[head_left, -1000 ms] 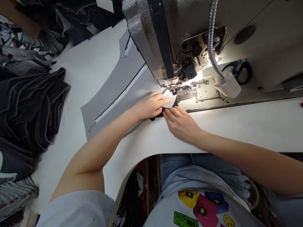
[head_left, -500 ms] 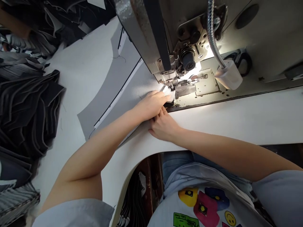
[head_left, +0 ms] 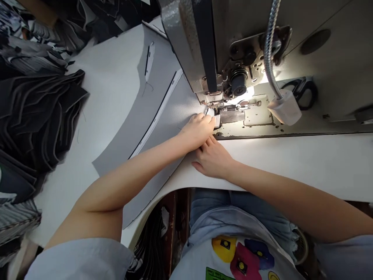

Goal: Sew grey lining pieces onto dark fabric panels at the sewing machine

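A large grey fabric panel [head_left: 122, 144] with white-and-black strips on it lies under the sewing machine [head_left: 186, 42]. My left hand [head_left: 198, 130] presses on the panel just left of the lit needle area, fingers bent close together over its edge. Right below it, my right hand [head_left: 214, 157] rests at the table edge of the machine bed, its fingertips tucked beneath my left hand. What those fingertips hold, if anything, is hidden. A small light-coloured piece [head_left: 217, 120] shows by the presser foot, beside my left fingertips.
Black-handled scissors [head_left: 305, 93] lie on the machine bed behind the white lamp head [head_left: 285, 109] on its flexible metal neck. Stacks of dark fabric pieces [head_left: 37, 124] stand at the left. The white table [head_left: 291, 159] curves inward by my body.
The view has shifted. The grey panel now sits differently, with its lower edge fallen out flatter beneath my left forearm. Both hands remain close together beside the needle.
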